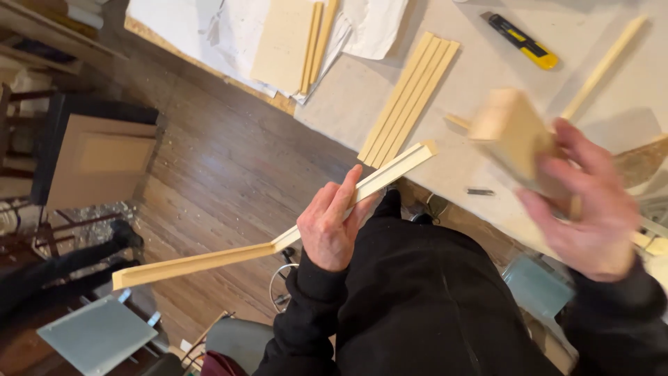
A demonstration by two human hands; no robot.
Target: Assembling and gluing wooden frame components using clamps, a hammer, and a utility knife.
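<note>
My left hand [328, 224] grips the middle of a long pale wooden moulding strip [202, 260]. The strip runs from the table edge down to the lower left, over the floor. My right hand [590, 209] is blurred and holds a light wooden block [511, 132] above the table, just right of the strip's upper end. A thin wooden stick seems to run behind the block.
The worktable [487, 76] carries a bundle of several wooden strips [410, 97], a yellow-and-black utility knife [522, 42], a flat board [284, 43] on white sheets and a small dark screw [480, 191]. The dark wood floor [229, 167] lies left, with a panel [101, 163] and stools.
</note>
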